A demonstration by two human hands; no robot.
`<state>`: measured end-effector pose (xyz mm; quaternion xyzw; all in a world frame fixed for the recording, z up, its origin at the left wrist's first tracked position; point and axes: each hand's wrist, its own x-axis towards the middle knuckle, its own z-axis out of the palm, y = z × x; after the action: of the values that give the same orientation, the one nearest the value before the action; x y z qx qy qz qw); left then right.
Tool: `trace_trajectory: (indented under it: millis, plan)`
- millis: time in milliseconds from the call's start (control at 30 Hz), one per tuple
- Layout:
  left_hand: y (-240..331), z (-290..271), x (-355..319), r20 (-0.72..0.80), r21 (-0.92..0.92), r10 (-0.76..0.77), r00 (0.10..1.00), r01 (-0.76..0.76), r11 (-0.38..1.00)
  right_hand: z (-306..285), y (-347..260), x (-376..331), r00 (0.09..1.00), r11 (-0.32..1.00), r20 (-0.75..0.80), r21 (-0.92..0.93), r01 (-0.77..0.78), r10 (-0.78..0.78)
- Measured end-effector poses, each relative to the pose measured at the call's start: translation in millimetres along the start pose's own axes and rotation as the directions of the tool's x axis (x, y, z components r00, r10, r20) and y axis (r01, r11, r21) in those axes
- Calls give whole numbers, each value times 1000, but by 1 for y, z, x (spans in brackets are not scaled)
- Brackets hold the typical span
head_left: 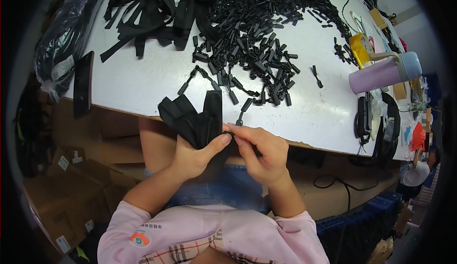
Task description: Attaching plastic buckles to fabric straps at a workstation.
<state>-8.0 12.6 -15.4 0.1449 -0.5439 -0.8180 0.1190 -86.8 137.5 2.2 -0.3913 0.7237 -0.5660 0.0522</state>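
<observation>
A bunch of black zipper tapes (190, 121) is gripped in my left hand (197, 157), its loose ends fanned out over the table's front edge. The left thumb lies across the tapes and points toward my other hand. My right hand (262, 152) is closed in a pinch, its fingertips meeting the left thumb at the side of the tapes. A small dark bit shows between the fingertips, too hidden to name. Just beyond them, a black zipper pull (245, 106) lies with its slider end close to the right index finger.
A large heap of black zipper pulls (257, 40) covers the white table (314, 116). More black tapes (176, 16) lie at the far left, beside a plastic-wrapped bundle (71, 30). At the right are a purple bottle (376, 76) and a yellow tape roll (362, 49). Cardboard boxes (71, 192) stand lower left.
</observation>
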Motion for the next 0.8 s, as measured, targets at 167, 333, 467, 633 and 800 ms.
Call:
trace_trajectory:
  millis: [167,333,467,633,800]
  plan:
    - [-1,1,-3,0,28,27,1000,-27,999,0,3,2,966,949,30,-182,257,-256]
    - [0,-2,-5,-1,53,37,999,-37,998,1,1,1,990,986,47,-97,138,-134]
    - [3,1,-6,-79,5,27,996,-27,1000,17,-10,-10,944,916,-123,306,-258,307]
    - [4,3,-6,-56,13,128,990,-128,992,26,-1,-11,942,825,-99,519,-225,319]
    - [16,-2,-6,20,-12,-48,999,48,999,13,7,-6,896,514,169,769,-380,411]
